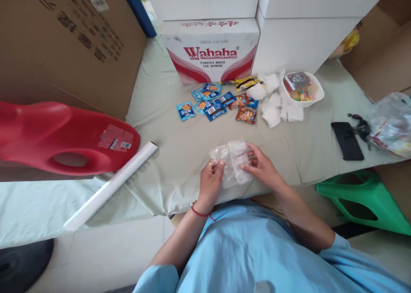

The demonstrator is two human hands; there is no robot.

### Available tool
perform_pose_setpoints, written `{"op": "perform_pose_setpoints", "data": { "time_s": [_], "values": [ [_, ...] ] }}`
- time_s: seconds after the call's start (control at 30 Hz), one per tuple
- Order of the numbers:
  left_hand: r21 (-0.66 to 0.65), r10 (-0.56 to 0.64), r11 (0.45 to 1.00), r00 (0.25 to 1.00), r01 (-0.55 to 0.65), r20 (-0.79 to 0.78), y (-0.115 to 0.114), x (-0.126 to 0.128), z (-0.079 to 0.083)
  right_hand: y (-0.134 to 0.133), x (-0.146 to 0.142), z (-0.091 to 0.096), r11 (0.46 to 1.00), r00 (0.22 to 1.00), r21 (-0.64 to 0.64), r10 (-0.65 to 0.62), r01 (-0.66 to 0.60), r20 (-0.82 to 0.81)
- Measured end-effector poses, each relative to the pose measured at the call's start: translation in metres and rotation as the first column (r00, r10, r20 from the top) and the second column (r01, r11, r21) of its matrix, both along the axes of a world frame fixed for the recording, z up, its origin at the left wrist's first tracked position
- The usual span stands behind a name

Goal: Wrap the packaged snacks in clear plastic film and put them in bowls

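Note:
A crinkled clear plastic bag (227, 171) is spread between both hands near the front edge of the cloth-covered table. My left hand (212, 181) pinches its left side between thumb and fingers. On the right, my right hand (263, 166) grips a white, folded-looking bundle (239, 156) at the bag's right part; whether it lies inside the bag or is part of it, I cannot tell. Beyond the hands lie several blue snack packets (214, 110), brown cookie packets (246, 115) and white crumpled pieces (271, 110).
A white bowl (317, 97) holds more packets and colourful bits. Behind stands a Wahaha carton (212, 53). A red plastic chair (90, 143) and a white roll (112, 186) are at left. To the right are a black phone (347, 141), a filled plastic bag (392, 124) and a green stool (362, 198).

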State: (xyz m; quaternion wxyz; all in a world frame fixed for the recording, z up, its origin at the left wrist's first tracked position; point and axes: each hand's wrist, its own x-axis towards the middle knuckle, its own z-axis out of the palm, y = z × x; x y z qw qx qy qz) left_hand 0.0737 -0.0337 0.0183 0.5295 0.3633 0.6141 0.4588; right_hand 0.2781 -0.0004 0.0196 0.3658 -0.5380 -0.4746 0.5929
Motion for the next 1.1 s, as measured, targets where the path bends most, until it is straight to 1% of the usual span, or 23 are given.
{"op": "perform_pose_setpoints", "data": {
  "time_s": [0.07, 0.13, 0.27, 0.4, 0.47, 0.53, 0.57, 0.6, 0.63, 0.7, 0.73, 0.77, 0.8, 0.83, 0.87, 0.9, 0.93, 0.97, 1.0, 1.03, 1.1],
  "values": [
    [0.006, 0.080, 0.997, 0.997, -0.080, -0.021, 0.000, -0.006, 0.000, 0.001, 0.007, 0.001, 1.000, 1.000, 0.004, -0.017, 0.017, 0.017],
    [0.000, 0.137, 0.991, 0.990, -0.137, -0.037, 0.001, -0.014, 0.000, 0.002, 0.020, 0.003, 0.998, 0.998, 0.022, -0.057, 0.056, 0.032],
    [-0.001, 0.171, 0.985, 0.984, -0.171, -0.059, 0.001, -0.027, -0.002, 0.005, 0.049, 0.004, 0.982, 0.977, 0.055, -0.183, 0.178, 0.105],
    [-0.023, 0.200, 0.979, 0.979, -0.201, -0.042, -0.001, -0.032, -0.006, 0.003, 0.070, 0.001, 0.953, 0.946, 0.095, -0.298, 0.287, 0.129],
    [-0.026, 0.209, 0.977, 0.977, -0.210, -0.046, -0.001, -0.034, -0.006, 0.001, 0.079, -0.001, 0.939, 0.930, 0.124, -0.337, 0.321, 0.148],
    [-0.010, 0.192, 0.981, 0.979, -0.193, -0.065, -0.002, -0.034, -0.005, 0.001, 0.087, -0.003, 0.937, 0.914, 0.157, -0.341, 0.312, 0.220],
    [-0.004, 0.175, 0.984, 0.982, -0.176, -0.074, -0.002, -0.035, -0.004, 0.002, 0.091, -0.003, 0.939, 0.898, 0.182, -0.335, 0.292, 0.285],
    [-0.004, 0.156, 0.988, 0.985, -0.156, -0.081, -0.002, -0.035, -0.004, 0.003, 0.094, -0.004, 0.939, 0.870, 0.222, -0.331, 0.264, 0.367],
    [-0.008, 0.136, 0.991, 0.987, -0.137, -0.083, -0.002, -0.035, -0.004, 0.004, 0.095, -0.003, 0.932, 0.825, 0.276, -0.340, 0.232, 0.452],
    [-0.019, 0.113, 0.993, 0.991, -0.115, -0.070, -0.003, -0.034, -0.005, 0.008, 0.092, 0.002, 0.897, 0.719, 0.410, -0.395, 0.166, 0.572],
    [-0.023, 0.108, 0.994, 0.992, -0.109, -0.060, -0.003, -0.034, -0.006, 0.011, 0.087, 0.006, 0.869, 0.684, 0.474, -0.431, 0.139, 0.589],
    [-0.025, 0.104, 0.994, 0.993, -0.105, -0.049, -0.003, -0.034, -0.008, 0.014, 0.080, 0.011, 0.843, 0.674, 0.524, -0.456, 0.119, 0.581],
    [-0.024, 0.101, 0.994, 0.994, -0.102, -0.040, -0.003, -0.034, -0.009, 0.017, 0.070, 0.017, 0.826, 0.693, 0.555, -0.456, 0.096, 0.558],
    [-0.021, 0.095, 0.995, 0.995, -0.096, -0.035, -0.003, -0.034, -0.011, 0.021, 0.058, 0.022, 0.820, 0.732, 0.569, -0.423, 0.059, 0.534],
    [-0.017, 0.087, 0.996, 0.996, -0.088, -0.033, -0.004, -0.034, -0.012, 0.026, 0.044, 0.027, 0.821, 0.778, 0.571, -0.356, -0.003, 0.517],
    [-0.011, 0.081, 0.997, 0.996, -0.081, -0.035, -0.004, -0.034, -0.014, 0.031, 0.030, 0.031, 0.820, 0.818, 0.566, -0.264, -0.089, 0.511],
    [-0.005, 0.075, 0.997, 0.996, -0.075, -0.039, -0.004, -0.034, -0.015, 0.038, 0.015, 0.032, 0.811, 0.841, 0.554, -0.158, -0.188, 0.517],
    [-0.002, 0.069, 0.998, 0.997, -0.069, -0.045, -0.005, -0.034, -0.016, 0.046, 0.001, 0.032, 0.795, 0.843, 0.535, -0.055, -0.287, 0.535],
    [0.000, 0.063, 0.998, 0.997, -0.063, -0.052, -0.005, -0.034, -0.017, 0.054, -0.013, 0.030, 0.779, 0.826, 0.503, 0.035, -0.375, 0.562],
    [0.001, 0.057, 0.998, 0.997, -0.057, -0.058, -0.006, -0.034, -0.018, 0.062, -0.025, 0.026, 0.768, 0.797, 0.459, 0.108, -0.446, 0.594],
    [0.008, 0.050, 0.999, 0.997, -0.050, -0.066, -0.007, -0.034, -0.020, 0.076, -0.045, 0.017, 0.762, 0.723, 0.351, 0.214, -0.544, 0.657]
  ]
}}
